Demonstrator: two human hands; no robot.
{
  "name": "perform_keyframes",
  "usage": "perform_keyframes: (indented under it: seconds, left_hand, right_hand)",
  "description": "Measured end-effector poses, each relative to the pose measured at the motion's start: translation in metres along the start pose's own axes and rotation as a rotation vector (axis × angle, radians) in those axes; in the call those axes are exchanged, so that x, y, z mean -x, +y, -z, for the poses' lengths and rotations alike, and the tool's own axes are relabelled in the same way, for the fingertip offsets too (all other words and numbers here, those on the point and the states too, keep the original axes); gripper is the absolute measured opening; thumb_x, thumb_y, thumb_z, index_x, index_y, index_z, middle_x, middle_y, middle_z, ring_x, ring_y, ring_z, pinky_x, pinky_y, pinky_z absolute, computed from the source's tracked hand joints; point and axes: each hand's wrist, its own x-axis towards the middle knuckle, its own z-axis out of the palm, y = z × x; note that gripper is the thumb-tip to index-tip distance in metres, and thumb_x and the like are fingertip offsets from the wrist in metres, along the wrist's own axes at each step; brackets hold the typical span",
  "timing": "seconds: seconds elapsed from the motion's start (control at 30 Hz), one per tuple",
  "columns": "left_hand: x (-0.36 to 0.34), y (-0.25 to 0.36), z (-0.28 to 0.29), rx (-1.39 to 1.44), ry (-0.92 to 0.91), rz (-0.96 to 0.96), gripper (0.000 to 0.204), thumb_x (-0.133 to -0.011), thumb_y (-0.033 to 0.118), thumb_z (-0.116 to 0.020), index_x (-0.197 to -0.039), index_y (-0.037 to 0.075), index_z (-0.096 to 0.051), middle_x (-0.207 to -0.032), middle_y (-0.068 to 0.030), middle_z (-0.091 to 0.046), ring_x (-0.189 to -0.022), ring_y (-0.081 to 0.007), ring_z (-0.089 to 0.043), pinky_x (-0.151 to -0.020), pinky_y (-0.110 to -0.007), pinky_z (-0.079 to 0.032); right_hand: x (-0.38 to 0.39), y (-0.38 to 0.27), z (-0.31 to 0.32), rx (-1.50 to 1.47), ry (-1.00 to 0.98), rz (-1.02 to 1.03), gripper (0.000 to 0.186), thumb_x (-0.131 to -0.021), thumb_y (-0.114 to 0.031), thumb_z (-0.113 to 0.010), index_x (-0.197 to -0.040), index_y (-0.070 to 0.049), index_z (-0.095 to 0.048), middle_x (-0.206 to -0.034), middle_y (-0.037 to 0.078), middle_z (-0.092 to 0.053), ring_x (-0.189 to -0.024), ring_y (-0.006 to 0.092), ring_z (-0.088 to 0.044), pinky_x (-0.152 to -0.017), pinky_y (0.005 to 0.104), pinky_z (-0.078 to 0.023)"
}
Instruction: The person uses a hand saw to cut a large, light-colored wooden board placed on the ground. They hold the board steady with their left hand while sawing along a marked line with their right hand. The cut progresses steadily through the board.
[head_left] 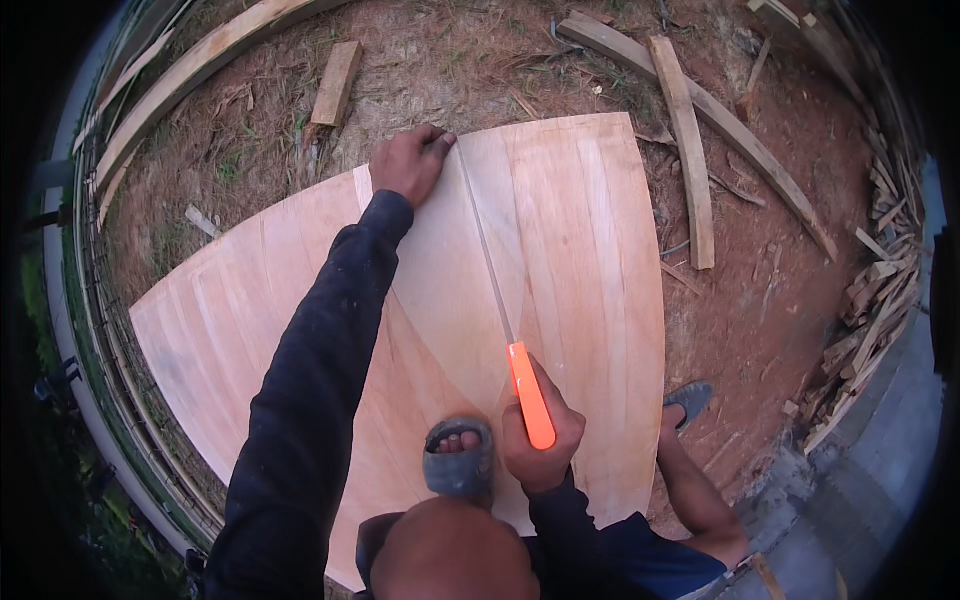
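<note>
A large sheet of pale, reddish plywood (pixel 590 260) lies below me. My right hand (pixel 543 425) is closed around the orange handle of a handsaw (pixel 531 395). The saw's narrow blade is seen nearly edge-on and runs away from me over the sheet to its far edge. At that edge, just left of the blade's far end, my left hand (pixel 408 163) is closed on the plywood, with its fingertips partly hidden. Whether the teeth sit in a cut cannot be made out.
A foot in a grey slide sandal (pixel 460 457) presses on the plywood; another sandal (pixel 690 402) is on the dirt to the right. Timber beams (pixel 686 150) and a short wood block (pixel 337 83) lie beyond the sheet. Scrap wood (pixel 875 300) is piled at the right by grey concrete (pixel 850 480).
</note>
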Motion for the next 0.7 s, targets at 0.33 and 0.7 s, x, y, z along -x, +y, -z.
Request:
perform_keyframes:
  seconds: [0.33, 0.7]
  left_hand:
    - [-0.007, -0.001, -0.003, -0.110, 0.185, -0.073, 0.037, -0.096, 0.041, -0.054, -0.094, 0.009, -0.074, -0.088, -0.0203, -0.072, -0.087, -0.0388, -0.069, -0.082, -0.048, -0.051]
    - [-0.009, 0.011, -0.008, -0.366, 0.109, -0.030, 0.052, -0.105, 0.038, -0.035, -0.087, 0.005, -0.070, -0.082, -0.0234, -0.070, -0.083, -0.0420, -0.067, -0.083, -0.054, -0.046]
  right_hand:
    - [-0.144, -0.010, -0.069, -0.098, -0.004, -0.083, 0.048, -0.079, 0.000, -0.061, -0.127, 0.003, -0.060, -0.088, 0.026, -0.068, -0.077, 0.0373, -0.070, -0.070, 0.0373, -0.054]
    - [-0.013, -0.029, -0.002, -0.041, -0.052, -0.172, 0.054, -0.076, 0.005, -0.060, -0.130, 0.010, -0.057, -0.113, 0.025, -0.069, -0.091, 0.0317, -0.074, -0.079, 0.0330, -0.057]
